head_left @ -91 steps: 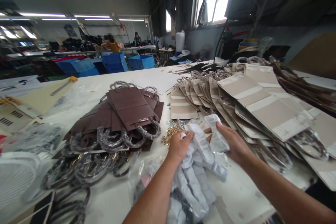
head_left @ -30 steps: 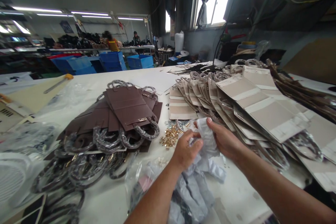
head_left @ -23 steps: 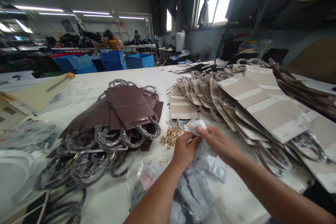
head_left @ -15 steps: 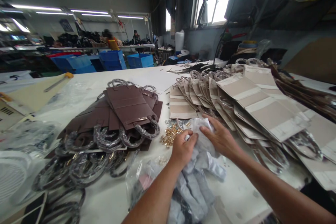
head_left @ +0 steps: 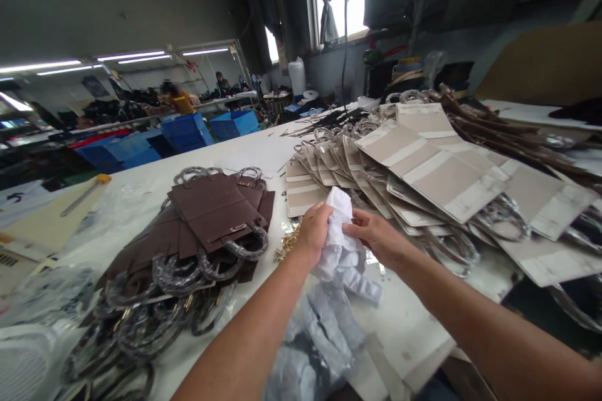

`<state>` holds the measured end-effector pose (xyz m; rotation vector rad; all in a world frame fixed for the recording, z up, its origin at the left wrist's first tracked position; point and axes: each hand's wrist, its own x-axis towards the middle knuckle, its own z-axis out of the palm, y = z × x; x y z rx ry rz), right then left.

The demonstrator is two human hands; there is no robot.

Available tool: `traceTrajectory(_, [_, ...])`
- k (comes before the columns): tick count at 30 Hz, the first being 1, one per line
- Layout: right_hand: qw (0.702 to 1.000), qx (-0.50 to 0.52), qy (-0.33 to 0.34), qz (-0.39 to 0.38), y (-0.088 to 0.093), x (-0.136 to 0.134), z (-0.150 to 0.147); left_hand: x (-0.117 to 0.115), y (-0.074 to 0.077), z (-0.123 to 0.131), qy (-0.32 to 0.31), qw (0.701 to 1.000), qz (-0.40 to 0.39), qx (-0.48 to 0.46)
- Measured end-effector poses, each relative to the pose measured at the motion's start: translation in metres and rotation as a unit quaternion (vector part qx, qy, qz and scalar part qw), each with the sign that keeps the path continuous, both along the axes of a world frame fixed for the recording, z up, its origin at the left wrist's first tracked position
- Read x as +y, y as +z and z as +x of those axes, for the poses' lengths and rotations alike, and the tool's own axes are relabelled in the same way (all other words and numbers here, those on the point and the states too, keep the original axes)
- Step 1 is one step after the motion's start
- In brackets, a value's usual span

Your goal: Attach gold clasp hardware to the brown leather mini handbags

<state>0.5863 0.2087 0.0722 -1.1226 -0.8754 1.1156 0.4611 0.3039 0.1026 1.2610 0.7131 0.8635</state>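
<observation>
My left hand (head_left: 314, 229) and my right hand (head_left: 374, 235) both grip a crumpled piece of white wrapping paper (head_left: 339, 225) held just above the white table (head_left: 404, 326). More crumpled pale paper (head_left: 315, 338) trails from it down toward me. A small heap of gold metal fittings (head_left: 286, 245) lies just left of my left hand. Brown bag panels with plastic-wrapped handles (head_left: 211, 216) are piled to the left. Beige bag panels (head_left: 423, 166) fan out to the right.
Wrapped handles (head_left: 141, 313) lie heaped at the near left, beside clear plastic bags (head_left: 51, 291). Blue crates (head_left: 185, 131) and other people stand far back. A cardboard sheet (head_left: 545, 66) leans at the right. The table's near edge runs at lower right.
My hands have risen and shifted slightly left with the white paper, which is now bunched up higher between them. The view has swung to the right.
</observation>
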Motion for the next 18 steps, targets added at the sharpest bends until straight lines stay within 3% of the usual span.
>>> traceTrajectory(6, [0.974, -0.173, -0.147, 0.001, -0.002, -0.002, 0.023, 0.005, 0.03, 0.018, -0.015, 0.989, 0.122, 0.082])
traceTrajectory(9, [0.968, -0.186, -0.167, 0.012, 0.0, -0.007, 0.027, 0.012, 0.039, 0.022, -0.037, 0.974, 0.18, 0.131])
traceTrajectory(18, [0.952, -0.23, -0.198, 0.047, 0.02, -0.015, 0.032, 0.011, 0.055, 0.039, -0.012, 0.979, 0.183, 0.093])
